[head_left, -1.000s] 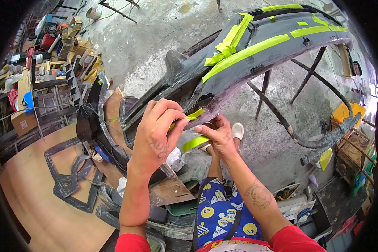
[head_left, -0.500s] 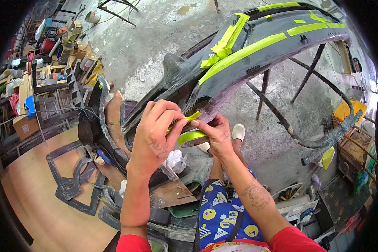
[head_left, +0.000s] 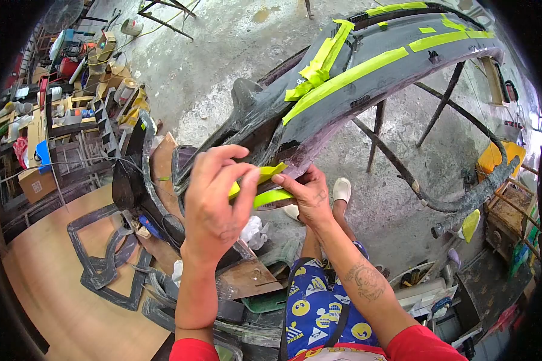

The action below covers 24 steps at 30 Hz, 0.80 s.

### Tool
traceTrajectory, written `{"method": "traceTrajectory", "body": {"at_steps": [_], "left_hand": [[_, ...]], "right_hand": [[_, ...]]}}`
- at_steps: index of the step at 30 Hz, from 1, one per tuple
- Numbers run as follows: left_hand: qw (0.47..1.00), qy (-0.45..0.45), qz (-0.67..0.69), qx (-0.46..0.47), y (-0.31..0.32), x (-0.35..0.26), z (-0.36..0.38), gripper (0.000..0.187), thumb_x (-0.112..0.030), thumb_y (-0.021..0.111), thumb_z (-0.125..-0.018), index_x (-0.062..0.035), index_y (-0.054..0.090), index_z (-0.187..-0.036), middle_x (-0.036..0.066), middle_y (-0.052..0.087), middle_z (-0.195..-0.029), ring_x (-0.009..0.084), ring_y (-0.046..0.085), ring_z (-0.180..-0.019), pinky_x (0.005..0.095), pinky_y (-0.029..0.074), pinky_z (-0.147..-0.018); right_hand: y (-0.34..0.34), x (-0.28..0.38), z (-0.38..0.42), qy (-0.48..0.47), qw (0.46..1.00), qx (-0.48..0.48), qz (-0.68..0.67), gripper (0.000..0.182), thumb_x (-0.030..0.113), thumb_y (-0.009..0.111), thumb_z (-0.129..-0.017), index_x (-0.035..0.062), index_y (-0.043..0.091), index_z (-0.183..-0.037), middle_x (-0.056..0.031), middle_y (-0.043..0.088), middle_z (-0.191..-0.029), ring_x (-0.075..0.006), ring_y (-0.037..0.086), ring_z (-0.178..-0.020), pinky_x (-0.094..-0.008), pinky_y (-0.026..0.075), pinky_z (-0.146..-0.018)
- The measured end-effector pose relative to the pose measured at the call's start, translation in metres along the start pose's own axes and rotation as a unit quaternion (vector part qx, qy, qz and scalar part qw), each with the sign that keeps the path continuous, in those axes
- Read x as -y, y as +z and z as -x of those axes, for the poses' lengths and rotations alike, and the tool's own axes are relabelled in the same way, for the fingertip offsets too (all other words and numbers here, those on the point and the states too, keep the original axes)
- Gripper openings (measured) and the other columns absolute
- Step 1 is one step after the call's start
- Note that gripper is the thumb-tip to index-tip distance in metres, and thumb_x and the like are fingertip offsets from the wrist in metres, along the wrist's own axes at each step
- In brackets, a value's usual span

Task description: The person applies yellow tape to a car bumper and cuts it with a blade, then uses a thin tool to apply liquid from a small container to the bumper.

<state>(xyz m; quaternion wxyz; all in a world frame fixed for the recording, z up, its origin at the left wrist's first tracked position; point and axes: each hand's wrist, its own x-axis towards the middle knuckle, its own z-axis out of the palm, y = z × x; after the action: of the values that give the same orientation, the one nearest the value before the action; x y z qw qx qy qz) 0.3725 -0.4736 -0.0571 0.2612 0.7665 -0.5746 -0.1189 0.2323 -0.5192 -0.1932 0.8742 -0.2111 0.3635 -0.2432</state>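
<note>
A roll of yellow-green tape (head_left: 273, 198) is held in my right hand (head_left: 310, 195), whose thumb presses a loose strip of the tape (head_left: 272, 172). My left hand (head_left: 217, 195) is at the other end of that strip, thumb and index finger close around it, the other fingers raised. Just beyond both hands lies a large dark grey curved panel (head_left: 379, 78), with long strips of the same tape (head_left: 349, 75) stuck along it and a crumpled bunch of tape (head_left: 325, 60) across it. The near lower edge of the panel is partly hidden behind my hands.
Dark metal stand legs (head_left: 376, 135) hold up the panel. Grey frame parts (head_left: 108, 280) lie on a tan board (head_left: 48, 265) at the left. Boxes and tools crowd the upper left. A wooden box (head_left: 509, 210) stands at the right.
The fingers of my left hand have opened somewhat and the hand has shifted slightly left, showing more of the tape strip. My right hand has hardly moved.
</note>
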Motion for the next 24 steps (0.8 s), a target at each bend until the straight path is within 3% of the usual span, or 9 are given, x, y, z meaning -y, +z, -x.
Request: {"method": "traceTrajectory", "body": {"at_steps": [1,7,13,20,24], "left_hand": [[0.999,-0.038,0.022,-0.033,-0.003,-0.002,-0.001,0.006,-0.001,0.07,-0.081,0.0025,0.067,-0.085,0.011,0.065,-0.105,0.0206,0.059,-0.081,0.0322,0.048,-0.075],[1.0,-0.004,-0.017,0.002,-0.021,-0.011,-0.004,0.007,-0.001,0.071,-0.08,0.0017,0.067,-0.085,0.01,0.066,-0.107,0.0211,0.059,-0.082,0.0321,0.049,-0.076],[0.998,0.023,-0.008,0.059,-0.005,0.0,0.001,0.016,-0.001,0.075,-0.074,-0.0022,0.067,-0.087,0.008,0.062,-0.11,0.0246,0.057,-0.088,0.035,0.049,-0.075],[0.994,0.063,-0.052,0.07,0.0,0.001,-0.007,0.016,0.0,0.073,-0.075,-0.0016,0.065,-0.089,0.009,0.06,-0.107,0.0277,0.057,-0.09,0.0382,0.05,-0.076],[0.992,0.078,-0.068,0.074,0.002,0.002,-0.007,0.015,-0.001,0.072,-0.076,-0.0013,0.064,-0.089,0.009,0.059,-0.106,0.028,0.057,-0.091,0.0383,0.049,-0.077]], "right_hand": [[0.0,-0.001,0.0,-0.001,1.0,-0.003,0.002,0.033,0.011,0.078,-0.082,0.0018,0.065,-0.11,-0.0085,0.071,-0.1,-0.0173,0.07,-0.081,-0.0315,0.06,-0.067],[0.0,-0.008,-0.001,-0.034,0.999,-0.012,-0.009,0.035,0.011,0.08,-0.08,0.0029,0.065,-0.111,-0.0065,0.072,-0.099,-0.0124,0.068,-0.079,-0.0237,0.054,-0.067],[-0.012,0.003,0.003,0.035,0.996,0.03,0.077,0.046,0.009,0.082,-0.076,0.0015,0.061,-0.116,-0.0085,0.071,-0.104,-0.0142,0.069,-0.082,-0.0258,0.056,-0.07],[-0.006,0.005,0.003,0.008,0.998,0.029,0.048,0.052,0.006,0.082,-0.074,0.0004,0.058,-0.12,-0.011,0.071,-0.106,-0.0177,0.07,-0.09,-0.0287,0.058,-0.073],[-0.009,0.008,0.003,0.013,0.997,0.043,0.063,0.052,0.005,0.082,-0.074,0.0008,0.058,-0.119,-0.01,0.07,-0.105,-0.0151,0.068,-0.086,-0.0266,0.055,-0.067]]}}
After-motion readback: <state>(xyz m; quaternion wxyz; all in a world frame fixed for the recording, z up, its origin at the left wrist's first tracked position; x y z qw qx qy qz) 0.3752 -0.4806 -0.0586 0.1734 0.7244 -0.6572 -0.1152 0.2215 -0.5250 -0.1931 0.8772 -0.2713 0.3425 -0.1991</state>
